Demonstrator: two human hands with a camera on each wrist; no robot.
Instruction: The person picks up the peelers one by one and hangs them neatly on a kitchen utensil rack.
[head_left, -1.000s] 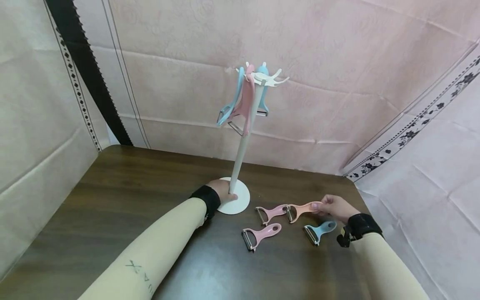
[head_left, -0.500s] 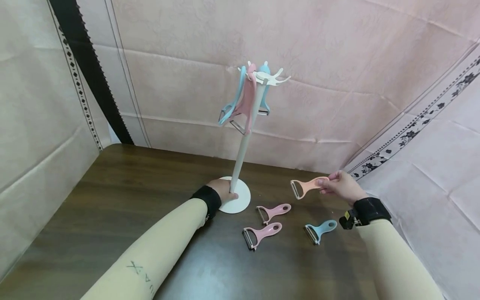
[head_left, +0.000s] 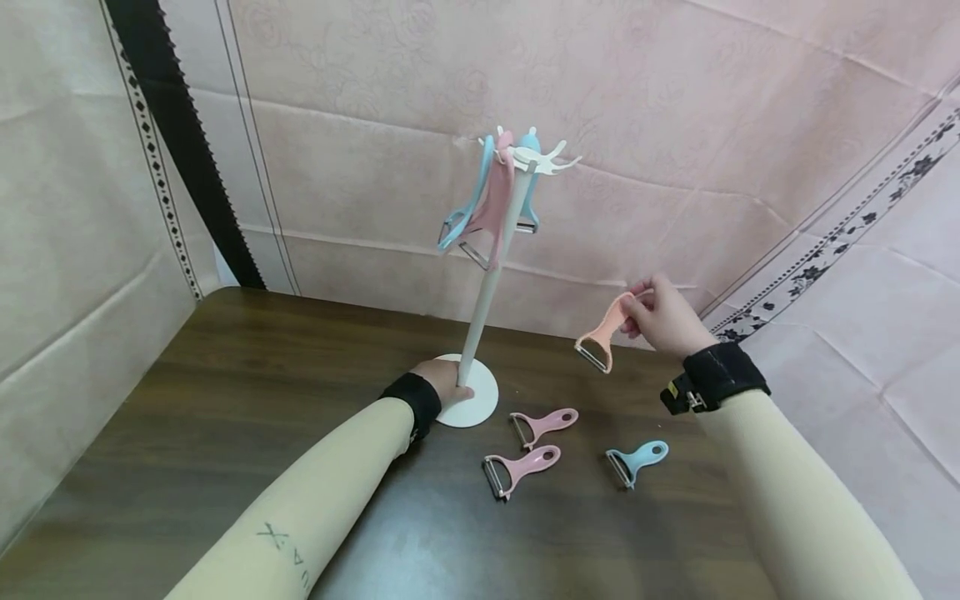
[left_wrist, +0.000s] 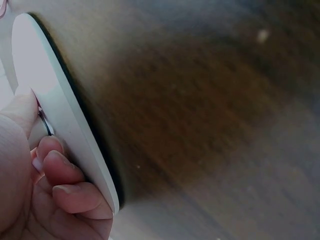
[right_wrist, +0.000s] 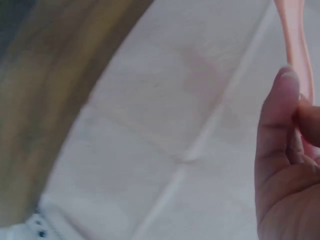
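Held in the air by its handle end, an orange peeler [head_left: 604, 333] hangs blade-down from the pinch of my right hand [head_left: 663, 317]. In the right wrist view the thumb and a finger meet on that peeler's handle [right_wrist: 298, 45]. My left hand [head_left: 441, 382] grips the foot of a white stand's pole [head_left: 487, 292], just above its round base [head_left: 480, 404]; the left wrist view has the curled fingers [left_wrist: 62, 167] close against the base. From the stand's hooks [head_left: 551, 158] hang a pink peeler [head_left: 495, 200] and blue peelers [head_left: 476, 192], partly overlapping.
Two pink peelers [head_left: 525, 468] lie on the brown table [head_left: 300, 375], right of the base. A blue peeler [head_left: 637, 460] lies further right. Behind the table rises a pale cloth backdrop [head_left: 360, 167], with more cloth at both sides.
My right hand has lifted the orange peeler off the table, up and back, and its blade end has swung downward. The left hand keeps its grip on the stand.
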